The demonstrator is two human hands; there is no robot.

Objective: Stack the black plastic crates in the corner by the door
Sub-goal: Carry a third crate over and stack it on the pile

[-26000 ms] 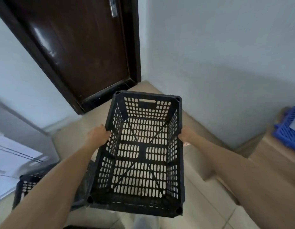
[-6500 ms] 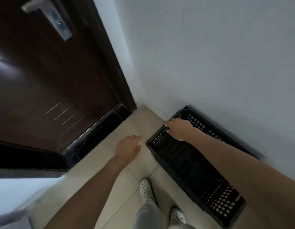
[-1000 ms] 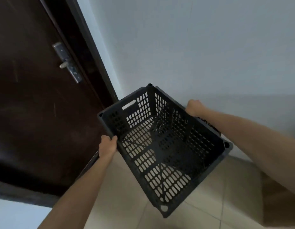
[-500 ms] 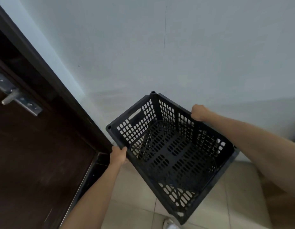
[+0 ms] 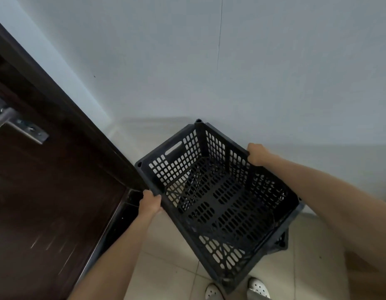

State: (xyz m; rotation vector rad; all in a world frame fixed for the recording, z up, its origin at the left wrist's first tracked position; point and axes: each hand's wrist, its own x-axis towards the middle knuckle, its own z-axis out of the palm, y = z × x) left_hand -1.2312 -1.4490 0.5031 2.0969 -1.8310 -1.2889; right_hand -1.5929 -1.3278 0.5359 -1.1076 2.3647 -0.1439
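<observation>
— What's the biggest thing in front of you?

— The pale wall (image 5: 231, 61) fills most of your view, and the dark door (image 5: 47, 202) runs down your left side, its metal handle (image 5: 17, 124) at the left edge. Tiled floor (image 5: 166, 267) lies below.

— And the crate?

— You hold the black crate (image 5: 220, 202) in the air, open side up, close to the wall, its far end towards the corner by the door. Nothing lies inside; you see only its slotted base and perforated walls. A second black crate (image 5: 282, 242) peeks out under its right edge, but you cannot tell whether the two touch.

— How are your hands set?

— Your left hand (image 5: 150, 203) is wrapped over the long rim nearest the door, fingers curled tight on it. Your right hand (image 5: 258, 154) clasps the opposite long rim on the wall side, likewise clenched on the plastic.

— Anything smaller?

— Your white perforated shoes (image 5: 258, 285) show at the bottom edge, below the crate's near end.
</observation>
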